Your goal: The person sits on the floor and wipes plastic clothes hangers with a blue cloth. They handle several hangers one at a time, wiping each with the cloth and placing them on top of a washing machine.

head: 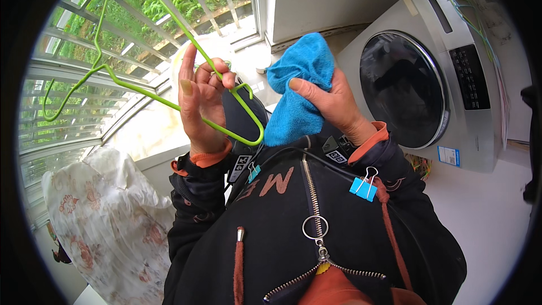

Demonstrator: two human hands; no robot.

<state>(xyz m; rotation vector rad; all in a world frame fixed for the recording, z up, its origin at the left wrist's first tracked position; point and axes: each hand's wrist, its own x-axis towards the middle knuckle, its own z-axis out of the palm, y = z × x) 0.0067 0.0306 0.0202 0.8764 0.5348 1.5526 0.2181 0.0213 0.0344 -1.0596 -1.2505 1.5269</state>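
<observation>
A light-green, plastic-coated clothes hanger [144,91] is held up at the left, its hook pointing to the left. My left hand [205,97] has its fingers curled over the upper bar, while the lower bar crosses the palm near the thumb. In front of my chest, my right hand [334,97] grips a bunched blue cloth [300,93] that looks like terry or microfibre, with the thumb pressed on its middle. The cloth's lower part hangs near the rounded end of the hanger; whether they touch is unclear.
A silver front-loading Haier washing machine [459,80] stands at the right, with thin hangers [476,21] on its top. Barred windows [148,17] fill the upper left. A white flowered cloth [110,228] covers something at the lower left. A white wall [317,0] stands behind.
</observation>
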